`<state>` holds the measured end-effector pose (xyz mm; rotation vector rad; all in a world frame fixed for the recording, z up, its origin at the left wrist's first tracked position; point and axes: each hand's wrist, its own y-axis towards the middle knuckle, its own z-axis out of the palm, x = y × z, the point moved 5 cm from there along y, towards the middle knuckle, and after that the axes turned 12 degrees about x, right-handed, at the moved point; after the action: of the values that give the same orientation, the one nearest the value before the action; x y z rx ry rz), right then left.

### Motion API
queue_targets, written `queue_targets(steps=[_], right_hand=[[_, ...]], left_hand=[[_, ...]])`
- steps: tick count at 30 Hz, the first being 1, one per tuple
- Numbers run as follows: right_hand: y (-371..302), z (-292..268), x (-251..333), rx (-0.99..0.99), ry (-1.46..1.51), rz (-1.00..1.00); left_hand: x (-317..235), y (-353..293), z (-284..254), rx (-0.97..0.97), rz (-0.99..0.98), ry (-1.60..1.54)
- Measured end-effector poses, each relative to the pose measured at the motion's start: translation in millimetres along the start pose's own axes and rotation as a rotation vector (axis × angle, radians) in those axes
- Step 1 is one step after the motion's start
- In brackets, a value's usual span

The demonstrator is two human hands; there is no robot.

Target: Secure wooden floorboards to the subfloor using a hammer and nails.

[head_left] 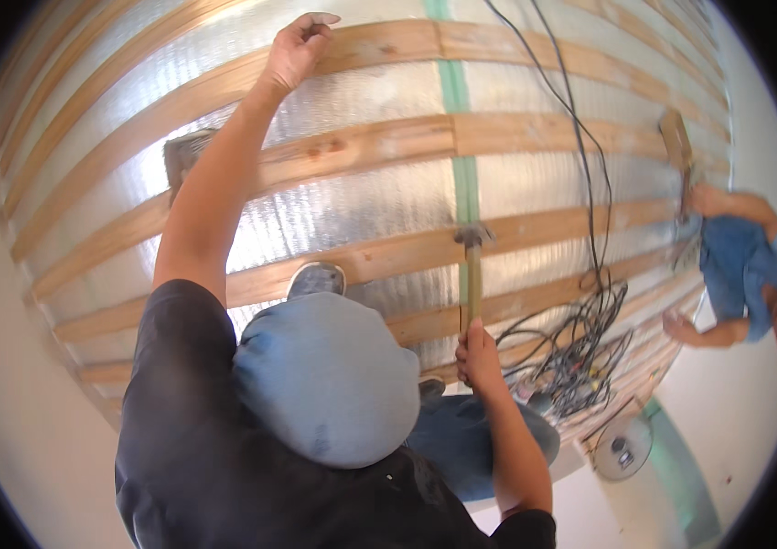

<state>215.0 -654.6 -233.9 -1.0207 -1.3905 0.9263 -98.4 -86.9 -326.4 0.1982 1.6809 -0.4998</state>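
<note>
My right hand [480, 355] is closed around the wooden handle of a claw hammer [473, 284]. The hammer's metal head lies over a wooden batten [535, 226], beside a strip of green tape [466, 183]. My left hand [299, 53] reaches far forward over another batten [388, 41], its fingers curled in with thumb and forefinger close together. Whatever those fingers hold, if anything, is too small to make out. Shiny silver foil [352, 210] shows between the rows of battens. My bent knee and a shoe [317, 278] are below, between my arms.
A dark block-like object [185, 154] lies partly behind my left forearm. Black cables [580, 366] run down the battens into a tangle right of the hammer. A co-worker in blue [736, 261] is at the far right, one hand by a brown block-shaped thing [676, 139]. A round clear-topped object [623, 448] stands lower right.
</note>
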Motion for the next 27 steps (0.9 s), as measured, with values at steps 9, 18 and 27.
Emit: queue_targets(steps=[9, 18, 27], right_hand=[[-18, -5, 49, 0.011, -0.244, 0.015], [-15, -12, 46, -0.040, -0.286, -0.017], [-4, -24, 14, 0.047, -0.265, -0.127]], left_hand=[[-60, -211, -162, -0.264, -0.325, 0.763], [-70, -213, -111, -0.326, -0.387, 0.770], [-58, -217, -108, -0.203, -0.281, 0.703]])
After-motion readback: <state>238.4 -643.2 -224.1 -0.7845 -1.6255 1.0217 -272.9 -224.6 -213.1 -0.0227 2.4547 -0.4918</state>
